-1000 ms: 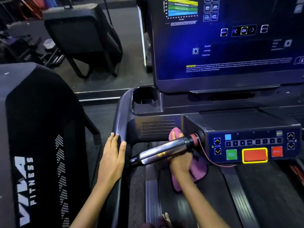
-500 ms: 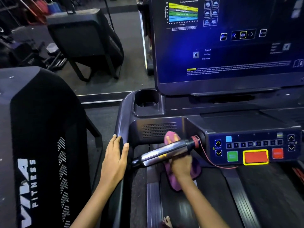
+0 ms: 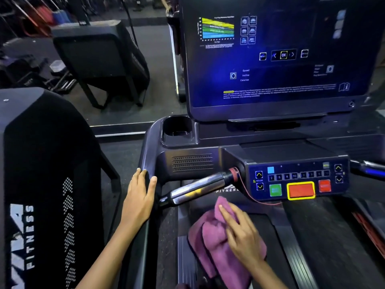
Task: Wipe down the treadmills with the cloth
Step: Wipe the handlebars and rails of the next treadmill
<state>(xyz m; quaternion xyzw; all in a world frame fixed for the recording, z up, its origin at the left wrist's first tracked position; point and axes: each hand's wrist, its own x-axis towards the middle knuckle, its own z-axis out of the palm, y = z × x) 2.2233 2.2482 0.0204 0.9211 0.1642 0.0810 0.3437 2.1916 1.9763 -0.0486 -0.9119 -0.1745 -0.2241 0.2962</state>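
Observation:
I stand on a dark treadmill whose console (image 3: 295, 180) has coloured buttons and a lit blue screen (image 3: 270, 59) above it. A chrome grip bar (image 3: 198, 189) juts out from the console's left side. My right hand (image 3: 239, 234) holds a bunched purple cloth (image 3: 210, 236) below that bar, over the front of the belt area. My left hand (image 3: 140, 197) rests flat on the treadmill's left handrail (image 3: 149, 151), fingers extended, holding nothing.
A second treadmill's black housing (image 3: 48, 184) with "FITNESS" lettering stands close on the left. A red safety cord (image 3: 252, 197) hangs from the bar's base. A cup holder (image 3: 177, 128) sits left of the screen. Gym gear (image 3: 100, 59) lies beyond.
My right hand has pulled the cloth down and away from the chrome bar, toward me. My left hand stays on the handrail. The view has tilted down slightly.

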